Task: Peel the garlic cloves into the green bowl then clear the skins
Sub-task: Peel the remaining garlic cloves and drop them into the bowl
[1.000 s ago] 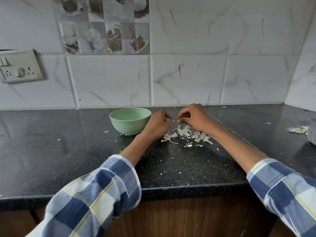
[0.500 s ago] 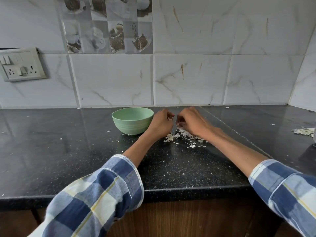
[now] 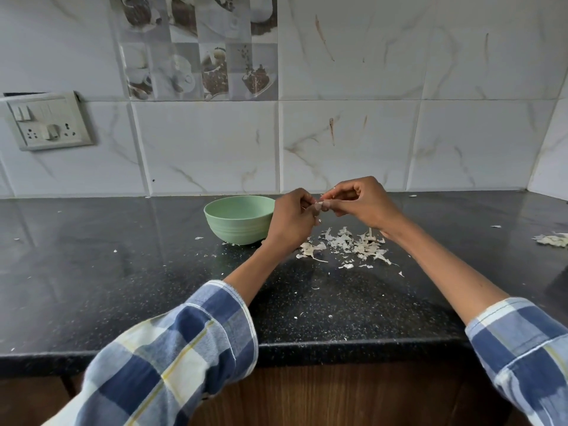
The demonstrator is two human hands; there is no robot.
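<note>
- Now both hands are up off the desk [image 3: 92, 272] — a moment ago they were low over the skins, and they have risen to meet just right of the green bowl [image 3: 238, 221].
- The left hand [image 3: 292, 221] has its fingers curled round a garlic clove [image 3: 318, 206]; only a pale tip shows between the two hands.
- The right hand [image 3: 361, 201] pinches at that same tip, fingers [image 3: 327, 205] closed together on what looks like a flake of skin.
- The pile of skins [image 3: 350, 249] lies on the desk under the right wrist, just right of the bowl, with stray flakes scattered around it; a smaller heap [image 3: 551, 240] sits well off by the right edge.
- I cannot see what the bowl holds from here; its rim hides the inside.
- My reading — lifting off the pile means a fresh clove is being stripped, so peeling is under way and clearing has not yet begun.
</note>
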